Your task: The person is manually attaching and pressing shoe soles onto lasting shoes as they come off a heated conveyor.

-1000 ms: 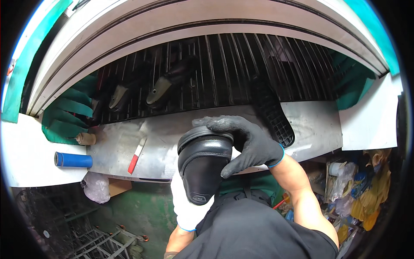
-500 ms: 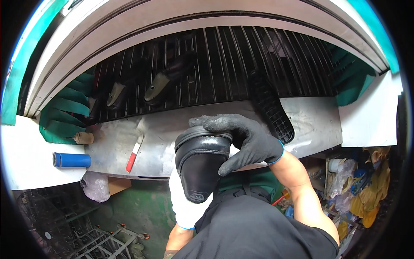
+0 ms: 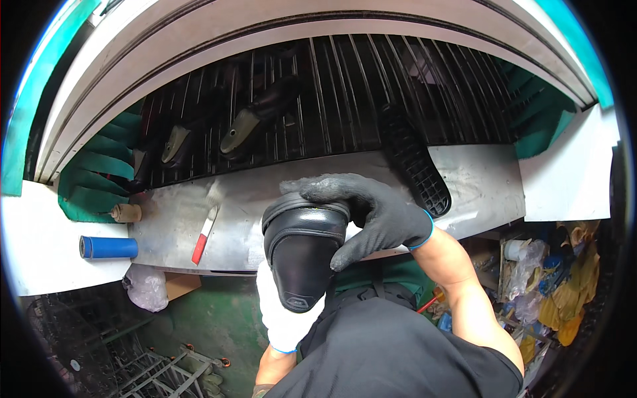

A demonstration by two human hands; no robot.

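A black leather shoe [image 3: 302,255] is held in front of my body, its heel end toward me. My left hand [image 3: 282,318], in a white glove, supports the shoe from beneath and the near side; most of its fingers are hidden. Curved over the far end is my right hand [image 3: 371,215], wearing a dark grey glove, with the fingers on top and the thumb against the shoe's right side. Beyond the right hand a black treaded shoe sole [image 3: 424,176] lies partly on the metal ledge [image 3: 478,169] and partly on the slatted conveyor.
Several shoes on lasts [image 3: 240,132] sit on the dark slatted conveyor [image 3: 345,99] under a pale hood. A red-handled tool [image 3: 202,242] lies on the ledge's left part, near a blue cylinder [image 3: 109,247] and a small spool [image 3: 126,213]. Plastic bags [image 3: 527,265] hang at the right.
Both hands and the shoe have shifted slightly left in view. The grip looks the same, and the sole stays on the ledge.
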